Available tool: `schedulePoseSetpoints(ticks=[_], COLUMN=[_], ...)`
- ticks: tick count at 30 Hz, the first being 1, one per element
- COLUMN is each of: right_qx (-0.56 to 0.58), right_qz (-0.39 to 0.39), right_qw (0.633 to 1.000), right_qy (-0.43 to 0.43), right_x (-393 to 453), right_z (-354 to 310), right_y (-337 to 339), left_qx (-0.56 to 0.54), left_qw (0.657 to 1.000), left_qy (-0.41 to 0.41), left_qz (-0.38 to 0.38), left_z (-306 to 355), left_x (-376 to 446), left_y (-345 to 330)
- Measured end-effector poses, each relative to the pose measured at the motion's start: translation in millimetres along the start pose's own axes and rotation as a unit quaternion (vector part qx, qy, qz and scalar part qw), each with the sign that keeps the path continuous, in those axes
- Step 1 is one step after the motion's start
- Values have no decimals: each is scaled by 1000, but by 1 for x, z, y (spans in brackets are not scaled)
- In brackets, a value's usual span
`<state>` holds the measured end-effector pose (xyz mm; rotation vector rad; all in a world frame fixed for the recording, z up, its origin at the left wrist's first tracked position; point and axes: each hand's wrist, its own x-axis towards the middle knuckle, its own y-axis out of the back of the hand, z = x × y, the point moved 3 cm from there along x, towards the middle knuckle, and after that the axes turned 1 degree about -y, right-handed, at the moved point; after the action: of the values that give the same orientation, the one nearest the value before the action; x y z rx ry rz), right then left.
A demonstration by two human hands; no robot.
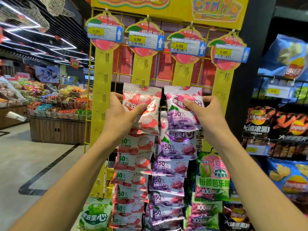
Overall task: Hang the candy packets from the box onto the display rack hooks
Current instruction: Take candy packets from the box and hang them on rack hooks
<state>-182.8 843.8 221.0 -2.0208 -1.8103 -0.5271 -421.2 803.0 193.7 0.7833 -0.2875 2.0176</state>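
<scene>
The red-and-white candy packet (141, 107) is hanging at the top of its column on the yellow display rack (103, 77), and the left hand (121, 115) is gripping it, thumb across the front. Just to the right, the purple candy packet (183, 107) is sitting at the top of the next column, and the right hand (208, 114) is pinching it. Below, more packets are hanging in 2 overlapping columns. 4 price tags (145, 40) are showing 5.00 above. Chip bags (286, 59) are filling the shelves at the right.
</scene>
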Motion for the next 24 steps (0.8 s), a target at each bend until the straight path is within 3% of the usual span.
schedulePoseSetpoints(ticks=[11, 17, 24], right_qx=[-45, -203, -334], right_qz=[9, 57, 84], right_qw=[999, 974, 933], right_qy=[-6, 84, 109], right_x=[-11, -22, -25], right_z=[17, 18, 22], right_y=[2, 0, 0], left_qx=[4, 54, 166], left_qw=[1000, 996, 975], left_qy=[-6, -61, -123], left_qz=[7, 44, 85], left_z=[1, 1, 1], left_x=[-3, -9, -5], left_y=[1, -2, -8])
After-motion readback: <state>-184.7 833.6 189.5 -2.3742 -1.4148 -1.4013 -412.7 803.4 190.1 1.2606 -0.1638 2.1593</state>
